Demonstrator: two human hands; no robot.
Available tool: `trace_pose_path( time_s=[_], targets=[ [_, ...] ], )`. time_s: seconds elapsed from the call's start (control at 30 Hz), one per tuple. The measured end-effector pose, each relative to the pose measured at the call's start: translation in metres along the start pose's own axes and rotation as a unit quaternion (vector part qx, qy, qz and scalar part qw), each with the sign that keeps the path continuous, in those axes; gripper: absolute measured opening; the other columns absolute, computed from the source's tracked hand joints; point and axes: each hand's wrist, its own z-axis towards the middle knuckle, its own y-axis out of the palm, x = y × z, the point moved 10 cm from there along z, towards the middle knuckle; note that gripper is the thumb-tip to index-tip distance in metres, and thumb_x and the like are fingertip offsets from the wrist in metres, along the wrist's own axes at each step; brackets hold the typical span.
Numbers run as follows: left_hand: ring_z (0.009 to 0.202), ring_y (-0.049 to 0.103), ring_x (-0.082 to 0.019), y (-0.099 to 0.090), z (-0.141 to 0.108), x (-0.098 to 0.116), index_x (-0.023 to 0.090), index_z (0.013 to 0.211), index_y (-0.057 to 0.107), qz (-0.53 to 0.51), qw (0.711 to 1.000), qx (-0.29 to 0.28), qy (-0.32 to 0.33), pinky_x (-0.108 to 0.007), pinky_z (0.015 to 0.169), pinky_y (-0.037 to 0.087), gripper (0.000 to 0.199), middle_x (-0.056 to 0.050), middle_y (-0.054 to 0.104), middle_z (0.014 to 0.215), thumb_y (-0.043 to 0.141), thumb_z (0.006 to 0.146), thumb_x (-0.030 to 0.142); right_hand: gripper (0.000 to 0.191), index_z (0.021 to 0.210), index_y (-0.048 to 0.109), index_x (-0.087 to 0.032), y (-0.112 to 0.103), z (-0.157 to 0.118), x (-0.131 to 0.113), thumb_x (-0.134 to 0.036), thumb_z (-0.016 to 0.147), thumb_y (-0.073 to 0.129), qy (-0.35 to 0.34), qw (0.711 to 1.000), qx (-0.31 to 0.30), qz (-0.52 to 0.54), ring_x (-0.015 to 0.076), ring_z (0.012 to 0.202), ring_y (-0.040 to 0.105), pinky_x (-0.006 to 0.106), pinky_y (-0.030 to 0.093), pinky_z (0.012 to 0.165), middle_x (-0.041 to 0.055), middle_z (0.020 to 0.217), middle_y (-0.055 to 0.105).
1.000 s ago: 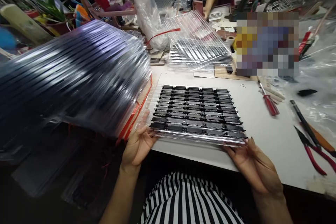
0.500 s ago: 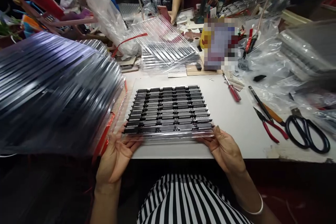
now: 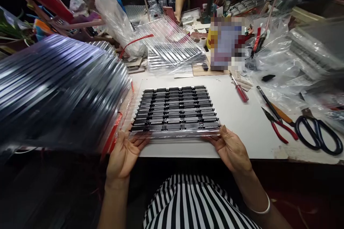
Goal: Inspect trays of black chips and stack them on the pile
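A clear plastic tray (image 3: 174, 134) filled with rows of black comb-like parts (image 3: 176, 109) is held just over the front of the white table (image 3: 242, 128). My left hand (image 3: 125, 154) grips its near left corner, fingers under the edge and thumb at the side. At the near right corner my right hand (image 3: 231, 146) holds it the same way, thumb on top. Both hands' fingertips are partly hidden beneath the tray.
Stacked plastic trays (image 3: 56, 93) rise at the left. Pliers (image 3: 279, 125), scissors (image 3: 318, 132) and a red screwdriver (image 3: 240, 91) lie at the right. Behind are empty clear trays (image 3: 172, 43), plastic bags (image 3: 282, 57) and another person's arm (image 3: 181, 0).
The whole view has shifted slightly, with the scene sitting a little further right. Both hands keep their grip on the tray, which shows little movement over the table.
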Motion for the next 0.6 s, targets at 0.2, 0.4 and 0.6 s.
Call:
trace_pose_path(
  time_s=[0.2, 0.4, 0.6],
  targets=[
    [0.093, 0.068, -0.025, 0.000, -0.002, 0.000, 0.018, 0.133, 0.044, 0.013, 1.000, 0.001, 0.003, -0.043, 0.084, 0.053, 0.043, -0.014, 0.072, 0.094, 0.022, 0.098, 0.032, 0.029, 0.098, 0.069, -0.019, -0.008, 0.000, 0.002, -0.036, 0.094, 0.045, -0.011, 0.999, 0.028, -0.017, 0.0193, 0.097, 0.064, 0.040, 0.051, 0.094, 0.0061, 0.101, 0.070],
    [0.091, 0.069, -0.027, 0.002, -0.004, 0.000, 0.019, 0.131, 0.046, -0.005, 1.000, -0.013, 0.005, -0.045, 0.086, 0.051, 0.038, -0.013, 0.072, 0.096, 0.033, 0.097, 0.029, 0.027, 0.094, 0.070, -0.018, -0.013, -0.001, 0.001, -0.036, 0.092, 0.049, -0.025, 0.997, 0.063, -0.028, 0.0200, 0.096, 0.065, 0.039, 0.054, 0.090, 0.0061, 0.097, 0.071],
    [0.088, 0.069, -0.026, 0.002, -0.005, -0.001, 0.018, 0.133, 0.042, -0.028, 0.999, -0.012, -0.017, -0.045, 0.085, 0.051, 0.039, -0.014, 0.073, 0.092, 0.031, 0.097, 0.031, 0.023, 0.081, 0.070, -0.019, -0.015, -0.002, 0.001, -0.035, 0.090, 0.055, -0.034, 0.996, 0.069, -0.033, 0.0171, 0.092, 0.067, 0.033, 0.056, 0.085, 0.0037, 0.092, 0.072]
  ],
)
